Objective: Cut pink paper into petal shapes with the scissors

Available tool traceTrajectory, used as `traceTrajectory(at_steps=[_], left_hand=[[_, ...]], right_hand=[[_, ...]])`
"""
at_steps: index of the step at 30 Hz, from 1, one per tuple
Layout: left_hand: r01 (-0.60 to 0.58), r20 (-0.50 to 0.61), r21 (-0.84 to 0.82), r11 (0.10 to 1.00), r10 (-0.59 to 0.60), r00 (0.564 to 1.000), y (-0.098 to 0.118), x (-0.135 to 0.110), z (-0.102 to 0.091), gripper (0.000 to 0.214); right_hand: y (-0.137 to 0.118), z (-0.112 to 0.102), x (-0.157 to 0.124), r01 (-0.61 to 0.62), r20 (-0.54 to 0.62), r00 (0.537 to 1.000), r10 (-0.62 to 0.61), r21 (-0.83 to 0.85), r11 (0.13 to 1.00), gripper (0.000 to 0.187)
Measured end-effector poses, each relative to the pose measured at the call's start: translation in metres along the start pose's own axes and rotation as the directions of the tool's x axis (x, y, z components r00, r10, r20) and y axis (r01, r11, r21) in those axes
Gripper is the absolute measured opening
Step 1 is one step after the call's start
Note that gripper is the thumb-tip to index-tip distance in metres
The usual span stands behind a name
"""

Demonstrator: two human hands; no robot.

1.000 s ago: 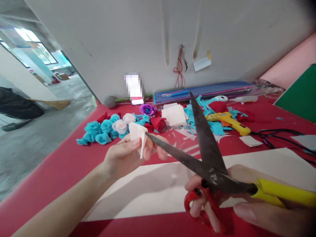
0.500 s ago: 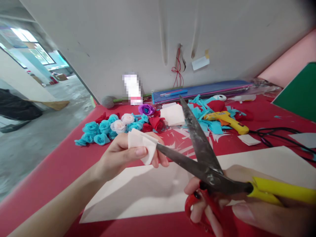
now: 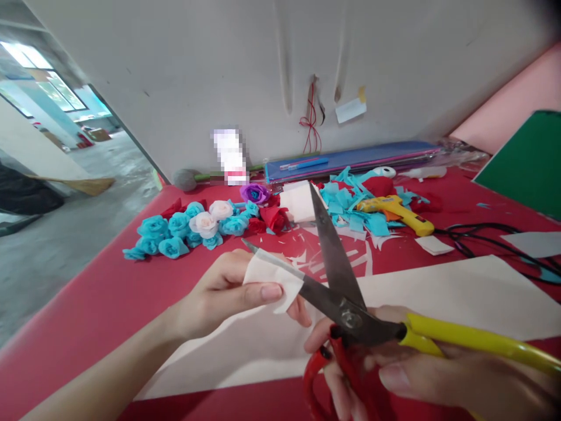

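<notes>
Pointing up-left past white paper [image 3: 268, 272]; scissors [image 3: 350, 318], long axis diagonal

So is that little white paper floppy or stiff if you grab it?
Probably floppy: the paper curls under the thumb of the left hand. Likely very light, since a mere pinch holds it. Maybe easy to tear; it looks thin against the scissors.

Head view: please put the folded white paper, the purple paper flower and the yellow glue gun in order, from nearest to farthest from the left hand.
1. Folded white paper: held in the left hand.
2. Purple paper flower: behind the hand, farther back.
3. Yellow glue gun: far to the right, at the back.
</notes>
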State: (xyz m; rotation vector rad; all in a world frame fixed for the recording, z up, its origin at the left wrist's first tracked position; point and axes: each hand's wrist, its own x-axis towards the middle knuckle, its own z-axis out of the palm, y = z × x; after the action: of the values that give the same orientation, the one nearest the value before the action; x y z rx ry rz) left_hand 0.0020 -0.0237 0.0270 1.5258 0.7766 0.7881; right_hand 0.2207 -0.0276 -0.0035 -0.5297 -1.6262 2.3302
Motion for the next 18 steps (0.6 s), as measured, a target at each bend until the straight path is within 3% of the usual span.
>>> traceTrajectory(at_steps=[3, 8, 14, 18], left_hand=[[0.016, -0.002, 0.012, 1.0, -0.016, 1.0, 0.003, 0.0, 0.0, 0.024], [0.03, -0.001, 0.021, 0.999, -0.03, 1.0, 0.006, -0.001, -0.001, 0.024], [0.013, 0.032, 0.052, 0.999, -0.015, 0.999, 0.002, -0.001, -0.006, 0.026], [-0.063, 0.13, 0.053, 0.997, 0.055, 0.99, -0.006, 0.001, -0.012, 0.021]], right_hand=[[0.001, 0.0, -0.002, -0.018, 0.049, 0.999, 0.011, 0.139, 0.99, 0.034], [0.002, 0.011, -0.008, 0.001, -0.186, 0.982, 0.016, 0.09, 0.996, 0.03], [-0.011, 0.014, -0.008, -0.131, -0.21, 0.969, 0.128, -0.005, 0.991, 0.025], [-0.015, 0.014, -0.014, -0.169, -0.294, 0.944, 0.148, -0.047, 0.984, 0.028]])
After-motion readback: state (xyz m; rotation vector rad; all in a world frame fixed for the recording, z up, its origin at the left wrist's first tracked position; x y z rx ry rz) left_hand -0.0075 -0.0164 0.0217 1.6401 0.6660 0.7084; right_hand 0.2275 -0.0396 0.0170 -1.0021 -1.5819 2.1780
